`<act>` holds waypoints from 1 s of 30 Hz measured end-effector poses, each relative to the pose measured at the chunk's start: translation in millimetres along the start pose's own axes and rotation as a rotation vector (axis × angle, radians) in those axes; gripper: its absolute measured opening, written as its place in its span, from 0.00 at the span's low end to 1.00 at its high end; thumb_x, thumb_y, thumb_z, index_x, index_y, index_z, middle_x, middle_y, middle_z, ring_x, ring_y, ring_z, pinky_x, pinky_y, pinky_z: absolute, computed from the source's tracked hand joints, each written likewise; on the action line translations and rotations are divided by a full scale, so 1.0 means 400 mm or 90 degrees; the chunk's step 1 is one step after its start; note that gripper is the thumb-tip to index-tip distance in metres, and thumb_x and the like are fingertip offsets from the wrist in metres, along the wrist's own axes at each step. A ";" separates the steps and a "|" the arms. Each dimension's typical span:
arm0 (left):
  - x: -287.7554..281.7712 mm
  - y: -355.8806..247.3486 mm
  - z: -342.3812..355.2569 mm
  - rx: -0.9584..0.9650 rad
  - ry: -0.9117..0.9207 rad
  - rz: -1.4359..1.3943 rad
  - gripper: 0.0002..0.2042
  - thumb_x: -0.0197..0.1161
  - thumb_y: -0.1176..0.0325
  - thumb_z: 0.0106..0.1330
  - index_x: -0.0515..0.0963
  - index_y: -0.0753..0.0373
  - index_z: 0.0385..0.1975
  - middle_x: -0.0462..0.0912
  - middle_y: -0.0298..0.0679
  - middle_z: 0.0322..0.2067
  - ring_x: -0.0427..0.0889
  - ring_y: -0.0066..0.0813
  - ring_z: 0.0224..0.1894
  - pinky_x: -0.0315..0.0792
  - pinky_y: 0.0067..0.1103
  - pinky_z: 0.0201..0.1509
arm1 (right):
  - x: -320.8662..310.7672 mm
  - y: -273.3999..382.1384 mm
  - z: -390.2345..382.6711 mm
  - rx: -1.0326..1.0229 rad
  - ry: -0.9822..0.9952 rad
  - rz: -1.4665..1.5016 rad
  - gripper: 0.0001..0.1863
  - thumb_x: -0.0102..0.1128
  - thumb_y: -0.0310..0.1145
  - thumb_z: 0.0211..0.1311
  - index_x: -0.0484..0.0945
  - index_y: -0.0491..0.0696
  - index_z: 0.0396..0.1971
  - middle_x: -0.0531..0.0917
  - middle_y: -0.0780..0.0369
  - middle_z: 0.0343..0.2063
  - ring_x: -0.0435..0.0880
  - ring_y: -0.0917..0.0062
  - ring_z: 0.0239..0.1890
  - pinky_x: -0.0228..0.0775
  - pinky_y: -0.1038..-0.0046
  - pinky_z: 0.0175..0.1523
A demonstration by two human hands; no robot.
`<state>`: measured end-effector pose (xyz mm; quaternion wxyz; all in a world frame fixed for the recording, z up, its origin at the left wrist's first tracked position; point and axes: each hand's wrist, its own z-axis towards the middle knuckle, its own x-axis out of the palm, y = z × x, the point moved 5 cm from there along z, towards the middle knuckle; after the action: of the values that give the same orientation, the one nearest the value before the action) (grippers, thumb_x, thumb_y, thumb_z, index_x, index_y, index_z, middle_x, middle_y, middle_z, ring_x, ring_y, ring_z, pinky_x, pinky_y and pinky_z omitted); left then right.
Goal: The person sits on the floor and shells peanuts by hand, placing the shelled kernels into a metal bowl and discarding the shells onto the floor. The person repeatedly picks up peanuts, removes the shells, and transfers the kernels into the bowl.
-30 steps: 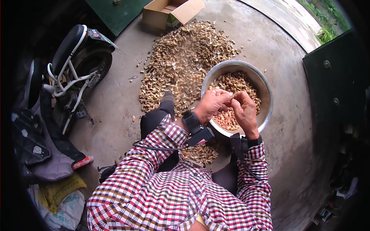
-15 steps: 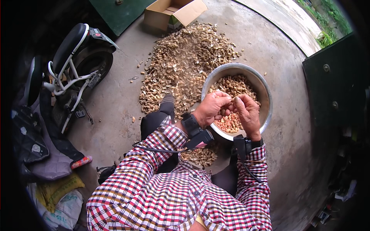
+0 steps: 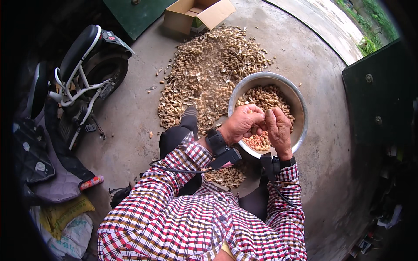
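Note:
Over a round metal basin [image 3: 301, 93], my left hand [image 3: 239, 124] and my right hand [image 3: 280, 132] meet with closed, pinching fingers. A peanut is gripped between their fingertips, mostly hidden by the thumbs. The other fingers of my left hand curl inward; whatever lies under them cannot be made out. Unshelled peanuts [image 3: 266, 96] fill the far part of the basin. Pinkish shelled kernels [image 3: 257, 142] lie in its near part, partly behind my hands. Both wrists wear black straps with small boxes and cables.
A wide heap of peanut shells [image 3: 204, 69] covers the floor left of the basin; a smaller shell pile [image 3: 226, 177] lies between my legs. An open cardboard box [image 3: 178, 21] stands beyond. At left are a scooter [image 3: 80, 82] and sacks [image 3: 72, 235].
My fingertips have drawn tighter together, and the right hand has shifted slightly left. Both hands stay over the basin.

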<state>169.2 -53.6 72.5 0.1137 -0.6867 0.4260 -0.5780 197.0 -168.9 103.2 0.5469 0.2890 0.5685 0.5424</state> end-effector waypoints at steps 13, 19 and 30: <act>-0.003 0.013 -0.008 -0.014 0.014 0.005 0.05 0.53 0.73 0.59 0.69 0.65 0.32 0.76 0.39 0.25 0.77 0.23 0.21 0.70 0.13 0.18 | 0.011 0.051 -0.003 -0.139 0.004 -0.151 0.11 0.49 0.25 0.57 0.67 0.44 0.16 0.66 0.62 0.11 0.64 0.79 0.15 0.57 0.75 0.21; -0.007 0.034 -0.001 -0.015 -0.030 -0.021 0.05 0.54 0.73 0.57 0.69 0.61 0.33 0.73 0.35 0.28 0.75 0.22 0.27 0.72 0.17 0.24 | 0.017 0.044 -0.007 -0.161 -0.040 -0.186 0.11 0.49 0.25 0.56 0.66 0.43 0.15 0.66 0.59 0.11 0.65 0.73 0.13 0.57 0.71 0.20; 0.002 0.035 0.000 0.048 -0.079 -0.086 0.09 0.58 0.70 0.57 0.68 0.61 0.35 0.74 0.35 0.29 0.74 0.21 0.29 0.72 0.17 0.30 | 0.009 -0.005 -0.012 -0.050 -0.116 -0.080 0.11 0.48 0.25 0.58 0.67 0.43 0.15 0.67 0.62 0.11 0.64 0.81 0.14 0.56 0.75 0.19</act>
<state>162.8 -62.6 63.8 0.1265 -0.7438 0.3487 -0.5561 192.0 -167.5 99.3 0.6403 0.2792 0.5116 0.5003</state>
